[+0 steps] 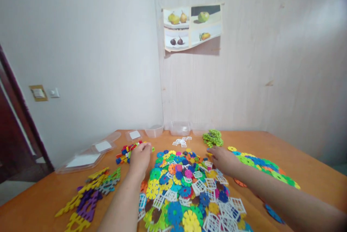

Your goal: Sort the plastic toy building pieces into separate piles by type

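Note:
My left hand (142,154) is closed, its fingers curled beside a pile of small red, blue and yellow building blocks (125,153). A small bit of green shows just past its fingertips; what the fingers hold is hidden. Across from it, my right hand (221,158) reaches to the far right edge of a big heap of flower-shaped plastic discs (175,212). Its fingers and thumb come together there, with specks of blue and yellow at the tips too small to name. White lattice window pieces (199,187) lie mixed among the discs, between both arms.
Yellow, purple and grey interlocking pieces (88,203) lie left; a strip of coloured discs (260,163) lies right. Behind are a green pile (213,138), small white lattice pieces (180,141) and clear plastic tubs (180,128). Clear lids (84,160) line the left edge.

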The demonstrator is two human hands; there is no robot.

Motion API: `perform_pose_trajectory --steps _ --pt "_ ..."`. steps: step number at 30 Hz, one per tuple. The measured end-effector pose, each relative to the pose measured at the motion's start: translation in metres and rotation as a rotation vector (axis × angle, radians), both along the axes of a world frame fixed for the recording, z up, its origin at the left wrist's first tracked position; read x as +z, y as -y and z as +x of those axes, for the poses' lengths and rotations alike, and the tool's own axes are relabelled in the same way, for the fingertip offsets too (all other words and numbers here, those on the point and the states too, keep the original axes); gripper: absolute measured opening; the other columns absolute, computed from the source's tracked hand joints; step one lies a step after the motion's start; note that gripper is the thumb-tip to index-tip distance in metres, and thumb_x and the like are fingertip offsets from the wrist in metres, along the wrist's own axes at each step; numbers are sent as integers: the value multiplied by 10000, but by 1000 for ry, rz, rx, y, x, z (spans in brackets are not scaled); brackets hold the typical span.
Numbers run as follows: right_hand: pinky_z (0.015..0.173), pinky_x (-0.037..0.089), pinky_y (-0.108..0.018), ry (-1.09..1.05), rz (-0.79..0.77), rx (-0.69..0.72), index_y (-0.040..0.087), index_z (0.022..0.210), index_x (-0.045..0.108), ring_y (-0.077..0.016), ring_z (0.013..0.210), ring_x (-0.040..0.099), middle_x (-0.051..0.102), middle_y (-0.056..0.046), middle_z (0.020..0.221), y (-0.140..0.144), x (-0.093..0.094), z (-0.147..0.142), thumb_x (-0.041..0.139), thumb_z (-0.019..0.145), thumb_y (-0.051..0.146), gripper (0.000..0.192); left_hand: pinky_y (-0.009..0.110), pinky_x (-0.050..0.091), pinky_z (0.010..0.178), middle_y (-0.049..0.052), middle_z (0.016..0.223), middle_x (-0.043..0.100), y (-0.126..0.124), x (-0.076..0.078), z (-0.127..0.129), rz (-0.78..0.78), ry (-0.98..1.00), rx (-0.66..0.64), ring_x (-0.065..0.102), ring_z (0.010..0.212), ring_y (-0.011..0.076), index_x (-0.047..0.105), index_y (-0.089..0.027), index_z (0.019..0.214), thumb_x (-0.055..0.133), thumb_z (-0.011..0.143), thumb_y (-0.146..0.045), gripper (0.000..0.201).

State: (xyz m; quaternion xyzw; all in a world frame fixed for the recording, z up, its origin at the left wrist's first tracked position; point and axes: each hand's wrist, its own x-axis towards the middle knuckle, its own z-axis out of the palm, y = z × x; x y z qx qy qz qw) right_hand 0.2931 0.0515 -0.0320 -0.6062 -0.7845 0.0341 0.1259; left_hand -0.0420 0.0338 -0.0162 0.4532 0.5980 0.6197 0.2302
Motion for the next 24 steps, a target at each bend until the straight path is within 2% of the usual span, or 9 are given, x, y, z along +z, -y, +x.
perform_pose_trajectory --steps 3,6,9,13,15,18,21,24 --pt "804 422 -310 44 -39 5 219 914 732 -253 990 645 709 -116 1018 -17 -2 3 572 818 203 187 267 462 669 56 781 696 5 16 -9 70 421 100 651 736 171 656 -160 810 616 749 -288 148" --pt "709 393 -284 53 -63 0 209 798 719 -231 867 656 717 -97 905 -24 -4 5 566 821 211 156 230 450 635 30 765 674 10 27 -21 87 714 179 628 666 116 627 -157 802 609 751 -246 103" --pt "654 354 -266 26 -62 -13 190 760 709 -214 812 638 707 -91 844 -28 -2 5 555 814 199 163 210 426 611 10 764 653 12 31 -32 98 899 231 595 628 84 608 -161 771 595 761 -211 53" --pt "619 325 -266 -66 -26 -13 160 759 686 -204 762 601 684 -98 802 -36 10 -7 532 844 241 194 202 414 626 1 815 646 13 30 -41 132 1019 287 587 669 71 601 -164 770 588 781 -208 47" --pt "611 327 -260 -143 -11 6 154 763 672 -190 741 585 674 -86 778 -42 16 -24 519 864 275 220 199 407 626 1 831 642 14 29 -43 148 1041 306 586 688 71 602 -165 782 577 799 -215 58" --pt "582 347 -237 -288 -37 56 154 744 652 -150 664 562 649 -47 696 -47 21 -64 514 874 307 243 198 399 614 5 837 638 15 27 -45 154 1047 319 579 691 73 601 -166 786 554 824 -227 86" --pt "518 362 -201 -442 -133 92 160 796 649 -111 578 552 641 -9 650 -48 21 -112 535 853 270 169 195 396 607 6 834 636 15 26 -45 154 1055 329 576 689 74 601 -167 788 550 827 -231 91" --pt "462 361 -191 -546 -255 113 145 726 632 -92 502 525 619 -4 589 -49 21 -157 574 828 237 149 194 398 607 7 836 638 14 24 -44 155 1062 338 575 684 73 605 -167 791 554 823 -235 91"
